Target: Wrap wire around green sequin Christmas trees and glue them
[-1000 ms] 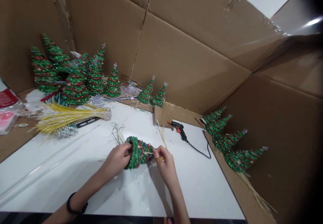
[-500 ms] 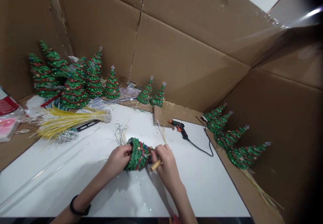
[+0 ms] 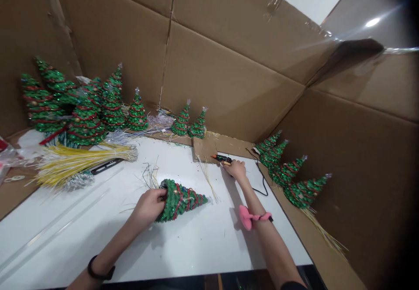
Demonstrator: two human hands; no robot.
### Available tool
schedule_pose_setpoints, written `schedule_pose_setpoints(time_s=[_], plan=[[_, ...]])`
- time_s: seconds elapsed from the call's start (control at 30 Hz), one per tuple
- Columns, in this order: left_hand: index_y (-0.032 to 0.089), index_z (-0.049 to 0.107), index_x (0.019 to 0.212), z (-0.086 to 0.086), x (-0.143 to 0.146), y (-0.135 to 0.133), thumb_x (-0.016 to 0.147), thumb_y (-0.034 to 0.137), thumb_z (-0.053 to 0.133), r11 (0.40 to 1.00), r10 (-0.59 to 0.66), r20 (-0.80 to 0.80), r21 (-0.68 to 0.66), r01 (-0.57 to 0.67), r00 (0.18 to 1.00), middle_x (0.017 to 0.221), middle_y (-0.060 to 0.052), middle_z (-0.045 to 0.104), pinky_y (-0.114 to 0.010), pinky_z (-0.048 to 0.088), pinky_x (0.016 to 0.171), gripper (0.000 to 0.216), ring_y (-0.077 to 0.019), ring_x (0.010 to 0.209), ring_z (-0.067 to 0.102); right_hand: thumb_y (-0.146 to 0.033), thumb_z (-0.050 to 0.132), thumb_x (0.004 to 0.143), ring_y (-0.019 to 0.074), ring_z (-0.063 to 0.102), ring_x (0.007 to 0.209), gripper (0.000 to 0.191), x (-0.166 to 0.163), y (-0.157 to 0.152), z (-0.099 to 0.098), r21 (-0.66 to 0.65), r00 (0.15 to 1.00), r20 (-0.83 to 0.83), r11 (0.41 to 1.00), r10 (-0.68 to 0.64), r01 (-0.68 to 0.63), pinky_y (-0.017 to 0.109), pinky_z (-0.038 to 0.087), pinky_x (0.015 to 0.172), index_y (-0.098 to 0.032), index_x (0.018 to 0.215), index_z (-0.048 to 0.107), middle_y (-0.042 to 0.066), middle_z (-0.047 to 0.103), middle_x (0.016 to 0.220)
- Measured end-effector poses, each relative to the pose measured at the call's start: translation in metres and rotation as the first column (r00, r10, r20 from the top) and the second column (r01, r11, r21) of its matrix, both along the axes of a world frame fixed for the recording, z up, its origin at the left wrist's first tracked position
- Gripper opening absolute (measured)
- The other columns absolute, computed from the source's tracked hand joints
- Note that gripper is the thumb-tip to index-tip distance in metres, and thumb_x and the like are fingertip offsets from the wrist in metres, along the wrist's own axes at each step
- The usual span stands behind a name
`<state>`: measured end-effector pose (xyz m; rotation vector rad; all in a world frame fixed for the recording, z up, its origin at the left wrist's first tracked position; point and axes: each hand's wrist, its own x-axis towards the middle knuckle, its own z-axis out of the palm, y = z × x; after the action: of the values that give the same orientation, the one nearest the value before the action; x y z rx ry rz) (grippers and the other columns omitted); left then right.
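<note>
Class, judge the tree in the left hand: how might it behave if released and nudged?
The tree would probably roll in a curve, being cone-shaped. It may be light for its size, as its wide end looks hollow. Its bumpy surface suggests little slipping.

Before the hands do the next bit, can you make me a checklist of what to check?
1. Left hand has hold of the sideways tree at its open base: ok.
2. Tree's pointy tip is free of both hands: ok.
3. Right hand is at the glue gun: ok, but cannot tell how firm the grip is.
4. Glue gun's orange nozzle points away from the right hand: ok.
5. Glue gun is hot: cannot tell.
6. White table around the tree is free of loose strands: not ok, some lie by its base.
</note>
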<state>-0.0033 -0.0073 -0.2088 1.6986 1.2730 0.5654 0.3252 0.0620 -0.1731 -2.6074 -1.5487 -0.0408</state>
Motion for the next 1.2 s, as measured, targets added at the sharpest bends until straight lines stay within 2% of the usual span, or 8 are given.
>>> schedule_pose_setpoints(time_s=[0.17, 0.33, 0.5, 0.7, 0.87, 1.0, 1.1, 1.2], plan=[[0.016, 0.057, 0.057, -0.011, 0.002, 0.0, 0.058, 0.021, 0.041, 1.0, 0.004, 0.056, -0.029, -0.002, 0.998, 0.049, 0.002, 0.049, -0.022, 0.031, 0.048, 0.017, -0.0134, 0.048, 0.048, -0.04, 0.054, 0.081, 0.0328, 0.048, 0.106, 0.042, 0.002, 0.004, -0.02, -0.049, 0.997, 0.063, 0.998, -0.041, 0.044, 0.035, 0.035, 0.078, -0.006, 0.104, 0.057, 0.02, 0.063, 0.098], [0.016, 0.061, 0.06, -0.012, 0.001, -0.003, 0.062, 0.023, 0.041, 1.0, -0.01, 0.097, -0.02, 0.012, 0.995, 0.054, 0.001, 0.056, -0.022, 0.036, 0.051, 0.021, -0.0143, 0.053, 0.051, -0.044, 0.052, 0.081, 0.033, 0.05, 0.103, 0.046, 0.004, 0.002, -0.029, -0.028, 0.993, 0.11, 0.998, -0.05, 0.053, 0.035, 0.034, 0.077, -0.004, 0.102, 0.057, 0.022, 0.062, 0.099], [0.015, 0.063, 0.059, -0.01, 0.002, -0.005, 0.063, 0.024, 0.044, 0.999, 0.006, 0.161, -0.033, -0.001, 0.987, 0.054, 0.0, 0.058, -0.022, 0.04, 0.054, 0.021, -0.0166, 0.057, 0.055, -0.036, 0.051, 0.082, 0.0318, 0.05, 0.099, 0.042, 0.004, -0.001, -0.03, 0.075, 0.985, 0.171, 0.997, -0.038, 0.026, 0.034, 0.031, 0.076, -0.005, 0.11, 0.051, 0.018, 0.064, 0.093], [0.014, 0.061, 0.059, -0.012, 0.003, -0.006, 0.061, 0.023, 0.043, 0.996, 0.009, 0.203, -0.084, 0.009, 0.979, 0.051, 0.001, 0.055, -0.022, 0.039, 0.051, 0.021, -0.0152, 0.053, 0.053, -0.032, 0.054, 0.081, 0.0324, 0.045, 0.098, 0.036, 0.0, 0.0, -0.025, 0.2, 0.971, 0.24, 0.979, -0.007, -0.042, 0.035, 0.028, 0.075, -0.008, 0.108, 0.05, 0.019, 0.061, 0.095], [0.014, 0.061, 0.059, -0.01, 0.003, -0.007, 0.061, 0.024, 0.044, 0.993, 0.033, 0.242, -0.116, -0.005, 0.97, 0.049, 0.002, 0.053, -0.022, 0.037, 0.049, 0.02, -0.0147, 0.05, 0.051, -0.023, 0.056, 0.078, 0.0308, 0.043, 0.093, 0.03, 0.001, 0.007, -0.023, 0.277, 0.963, 0.267, 0.954, 0.037, -0.113, 0.034, 0.026, 0.073, -0.01, 0.105, 0.053, 0.017, 0.06, 0.09], [0.014, 0.061, 0.059, -0.011, 0.003, -0.008, 0.061, 0.025, 0.045, 0.993, 0.034, 0.261, -0.118, -0.003, 0.965, 0.046, 0.003, 0.05, -0.022, 0.036, 0.049, 0.019, -0.0144, 0.049, 0.049, -0.018, 0.055, 0.076, 0.0284, 0.042, 0.089, 0.026, 0.007, 0.009, -0.014, 0.368, 0.958, 0.274, 0.911, 0.086, -0.187, 0.033, 0.027, 0.071, -0.013, 0.101, 0.055, 0.014, 0.058, 0.09], [0.014, 0.061, 0.059, -0.014, 0.002, -0.007, 0.061, 0.024, 0.045, 0.994, 0.031, 0.264, -0.114, -0.001, 0.964, 0.044, 0.003, 0.048, -0.022, 0.035, 0.048, 0.019, -0.0139, 0.048, 0.048, -0.027, 0.054, 0.078, 0.0276, 0.04, 0.087, 0.028, 0.012, 0.003, 0.0, 0.482, 0.965, 0.254, 0.857, 0.063, -0.182, 0.034, 0.029, 0.073, -0.012, 0.102, 0.053, 0.013, 0.056, 0.093], [0.014, 0.06, 0.059, -0.016, 0.002, -0.006, 0.061, 0.024, 0.045, 0.994, 0.024, 0.269, -0.111, 0.006, 0.963, 0.044, 0.004, 0.046, -0.021, 0.033, 0.047, 0.018, -0.0134, 0.047, 0.046, -0.039, 0.052, 0.08, 0.0271, 0.039, 0.087, 0.036, 0.004, -0.011, 0.013, 0.634, 0.987, 0.147, 0.76, 0.062, -0.142, 0.034, 0.034, 0.074, -0.011, 0.104, 0.052, 0.012, 0.054, 0.088]])
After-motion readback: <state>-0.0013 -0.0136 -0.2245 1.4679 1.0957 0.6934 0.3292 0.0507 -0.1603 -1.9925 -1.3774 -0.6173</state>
